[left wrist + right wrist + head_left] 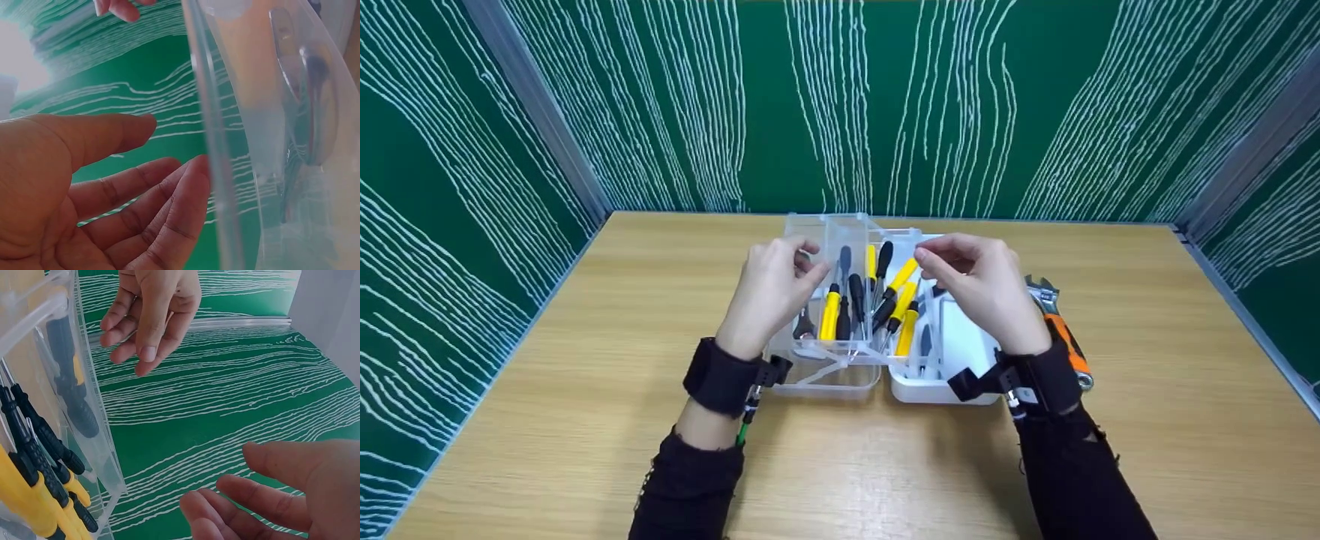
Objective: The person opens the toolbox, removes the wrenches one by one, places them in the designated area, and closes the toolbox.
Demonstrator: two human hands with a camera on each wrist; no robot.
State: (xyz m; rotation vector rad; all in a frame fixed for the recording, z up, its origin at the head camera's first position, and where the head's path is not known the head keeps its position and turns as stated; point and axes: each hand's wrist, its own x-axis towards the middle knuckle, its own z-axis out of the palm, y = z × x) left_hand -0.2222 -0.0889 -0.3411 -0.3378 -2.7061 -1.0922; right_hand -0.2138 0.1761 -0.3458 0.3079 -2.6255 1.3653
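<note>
My left hand (769, 289) hovers over the left side of a clear plastic tray (825, 225); in the left wrist view its thumb and fingers are apart with nothing between them. Over the box's right side is my right hand (982, 281), also holding nothing in the right wrist view. Its fingertips overlap the end of a yellow-handled screwdriver (901, 274) in the head view. Several screwdrivers with yellow or black handles lie in the tray and box, among them a yellow one (830, 313). A metal tool with a rounded head (318, 107) shows through the tray wall.
The white box base (941, 391) stands under the tray's right side. Right of it lies an adjustable wrench (1063, 337) with an orange and black handle. Green panels (1057, 90) with white lines border the wooden table (547, 390) at the back and sides.
</note>
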